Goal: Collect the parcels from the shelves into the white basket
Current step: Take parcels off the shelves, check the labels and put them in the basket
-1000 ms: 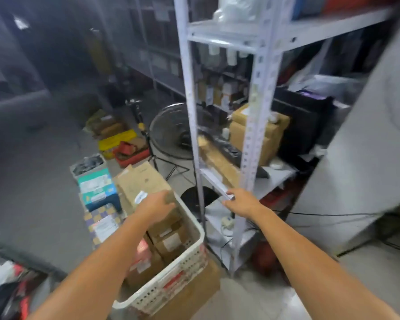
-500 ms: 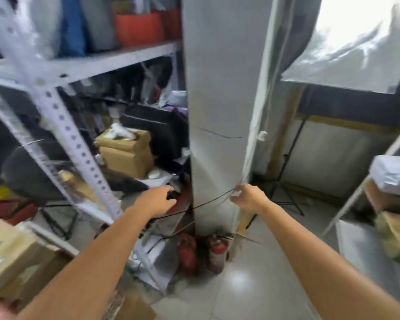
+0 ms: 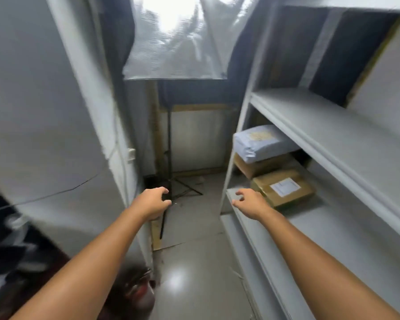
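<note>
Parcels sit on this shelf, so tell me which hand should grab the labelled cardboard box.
Likely right hand: it hovers open beside the labelled box; the left hand hangs over the aisle floor.

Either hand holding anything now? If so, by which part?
Nothing is held. The left hand and right hand are both empty, fingers loosely curled. The right hand is near the labelled cardboard parcel but does not grip it.

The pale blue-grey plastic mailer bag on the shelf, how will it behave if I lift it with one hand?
The pale blue-grey plastic mailer bag looks soft and puffy, so it will probably sag rather than stay stiff. Its smooth film may be slippery. It lies on a brown cardboard box, so it should lift off freely.
</note>
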A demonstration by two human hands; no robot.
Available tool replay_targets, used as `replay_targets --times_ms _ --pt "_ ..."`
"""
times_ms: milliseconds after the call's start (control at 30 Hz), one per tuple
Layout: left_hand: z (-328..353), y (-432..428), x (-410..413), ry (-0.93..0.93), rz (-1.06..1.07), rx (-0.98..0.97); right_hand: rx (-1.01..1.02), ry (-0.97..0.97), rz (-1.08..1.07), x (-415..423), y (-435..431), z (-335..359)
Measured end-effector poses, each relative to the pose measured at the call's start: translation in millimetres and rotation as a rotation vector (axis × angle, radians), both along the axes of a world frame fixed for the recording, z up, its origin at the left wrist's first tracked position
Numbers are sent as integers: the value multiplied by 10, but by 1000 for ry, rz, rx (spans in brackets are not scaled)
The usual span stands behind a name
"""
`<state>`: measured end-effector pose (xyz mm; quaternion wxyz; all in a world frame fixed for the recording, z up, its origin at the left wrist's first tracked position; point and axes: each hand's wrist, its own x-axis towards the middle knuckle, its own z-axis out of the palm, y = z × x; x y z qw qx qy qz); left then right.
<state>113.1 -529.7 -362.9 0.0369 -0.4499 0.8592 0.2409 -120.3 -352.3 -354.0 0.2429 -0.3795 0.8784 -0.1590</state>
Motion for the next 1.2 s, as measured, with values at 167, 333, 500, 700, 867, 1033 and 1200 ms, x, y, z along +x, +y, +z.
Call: replay_targets --times_ms 167,333,500,700,867,1033,1200 --pt "-73 84 -1259 28 -242 25 -59 -73 -261 -689 362 -140" --pt "-256 215 -2334 12 -392 1 -121 -92 -434 -1332 497 -417" --pt "-592 221 -3146 -18 -500 -8 -155 -122 -586 -1802 551 -825" --pt "-1103 -32 -3891 -26 -576 -3 -200 -148 -789 -2107 464 -1331" --pt "-1599 -257 -4370 68 -568 54 -289 -154 -986 -2274 298 -1755" --pt "-1937 -279 -4642 177 -566 229 -451 -226 -1055 -2315 86 -2032" --pt "-2003 -286 -4670 204 -626 303 -644 -257 -1112 -2249 -91 -2170"
